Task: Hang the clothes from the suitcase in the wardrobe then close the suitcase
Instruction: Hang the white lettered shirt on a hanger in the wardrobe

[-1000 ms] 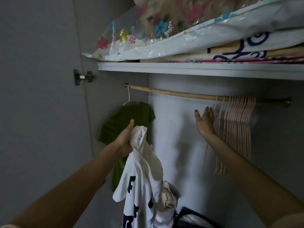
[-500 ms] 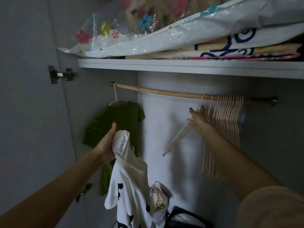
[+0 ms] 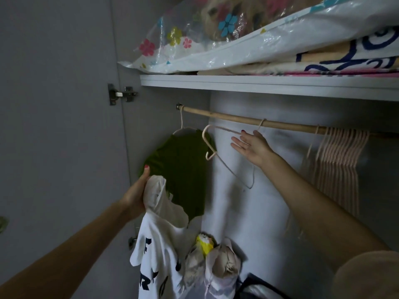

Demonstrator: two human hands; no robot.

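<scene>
The white T-shirt [image 3: 159, 255] carries dark block letters on its hanging front: an "F" near the upper left, and lower down an "R" followed by what looks like an "O"; folds hide the remainder. The towel [image 3: 336, 57] on the shelf shows dark blue curls, not readable as text

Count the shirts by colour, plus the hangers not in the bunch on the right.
green shirt: 1
white shirt: 1, held by the left hand
loaded hanger: 1, carrying the green shirt
empty hanger: 1, by the right hand
Total: 4
</scene>
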